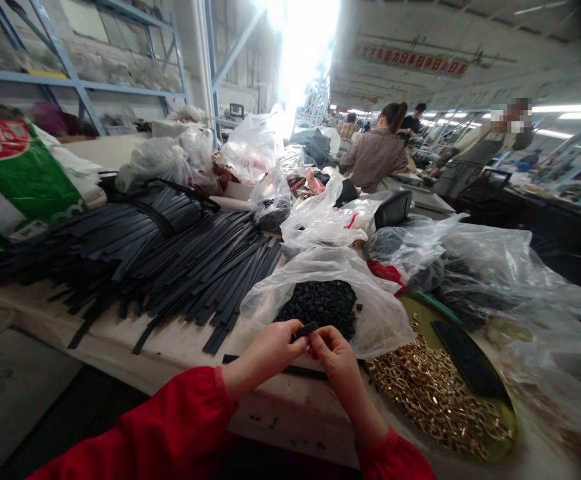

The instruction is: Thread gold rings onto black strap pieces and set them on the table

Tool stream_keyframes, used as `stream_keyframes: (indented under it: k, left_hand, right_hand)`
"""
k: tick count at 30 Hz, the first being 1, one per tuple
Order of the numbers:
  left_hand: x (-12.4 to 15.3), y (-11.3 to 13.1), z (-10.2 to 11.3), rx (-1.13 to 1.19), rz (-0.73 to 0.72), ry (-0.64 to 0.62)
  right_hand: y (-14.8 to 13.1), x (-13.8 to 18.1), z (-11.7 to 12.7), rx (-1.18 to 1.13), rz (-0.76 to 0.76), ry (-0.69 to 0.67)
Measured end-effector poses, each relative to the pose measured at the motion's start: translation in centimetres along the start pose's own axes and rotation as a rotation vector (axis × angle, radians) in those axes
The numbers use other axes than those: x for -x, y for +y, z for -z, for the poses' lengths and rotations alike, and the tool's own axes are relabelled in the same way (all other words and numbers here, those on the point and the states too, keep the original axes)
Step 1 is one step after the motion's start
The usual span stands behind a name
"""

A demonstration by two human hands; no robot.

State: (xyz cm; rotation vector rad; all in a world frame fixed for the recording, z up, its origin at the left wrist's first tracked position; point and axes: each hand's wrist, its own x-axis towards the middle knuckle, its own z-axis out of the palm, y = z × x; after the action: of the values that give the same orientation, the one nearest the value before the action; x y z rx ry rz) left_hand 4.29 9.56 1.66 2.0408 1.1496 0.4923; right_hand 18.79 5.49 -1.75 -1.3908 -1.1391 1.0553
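My left hand (270, 350) and my right hand (334, 353) meet above the table's front edge, both pinching one small black strap piece (306, 329) between the fingertips. Both arms wear red sleeves. Just behind my hands an open clear plastic bag (380, 313) holds a heap of small black parts (323, 303). A long black strap (290, 369) lies flat on the table under my hands.
A big pile of black straps (170, 257) covers the table's left. A tray of gold buckles (435, 400) with a black strip on it sits at the right. More plastic bags (485, 260) crowd behind. A green sack (15, 180) stands far left. People work in the background.
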Motion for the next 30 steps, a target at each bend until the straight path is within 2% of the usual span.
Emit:
stream_keyframes:
  k: [3,8,12,16,20,24,30]
  left_hand:
    - [-0.3,-0.5,0.0,0.028,0.012,-0.093]
    - [-0.4,-0.8,0.0,0.084,0.033,-0.197]
    - [0.2,-0.3,-0.1,0.124,0.036,-0.177]
    - [0.9,0.1,-0.6,0.088,0.038,-0.092]
    - [1.6,0.1,-0.8,0.046,0.02,-0.032]
    - [2.5,0.2,-0.5,0.007,0.003,0.0]
    - [3.8,0.2,0.1,0.042,-0.012,-0.095]
  right_hand:
    - [-0.2,0.0,0.3,-0.049,0.031,0.006]
    - [-1.2,0.6,0.7,-0.148,-0.029,-0.169]
    - [-1.2,1.5,0.3,-0.183,-0.021,-0.146]
    - [-0.4,2.5,-0.4,-0.212,0.007,0.003]
    - [0.4,3.2,-1.3,-0.387,-0.019,0.093]
    - [1.0,4.0,-2.4,-0.512,-0.066,0.037]
    - [1.8,5.1,-2.4,-0.495,-0.094,-0.067]
